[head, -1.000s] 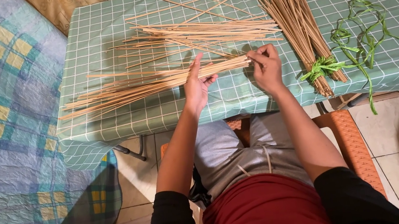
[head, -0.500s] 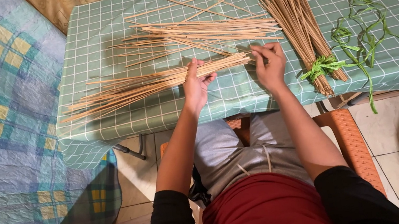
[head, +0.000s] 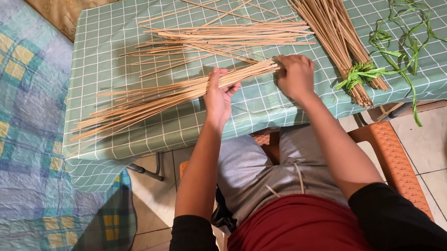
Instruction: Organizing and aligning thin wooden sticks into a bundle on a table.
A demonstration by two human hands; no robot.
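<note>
Since a second ago, both hands have slid slightly leftward. Left hand (head: 219, 94) is clamped around the bundle of thin sticks (head: 173, 96), whose long axis runs 8 to 2 o'clock across the table (head: 120, 134). Right hand (head: 295, 74), fingers curled, caps its near end; fingertips hidden
</note>
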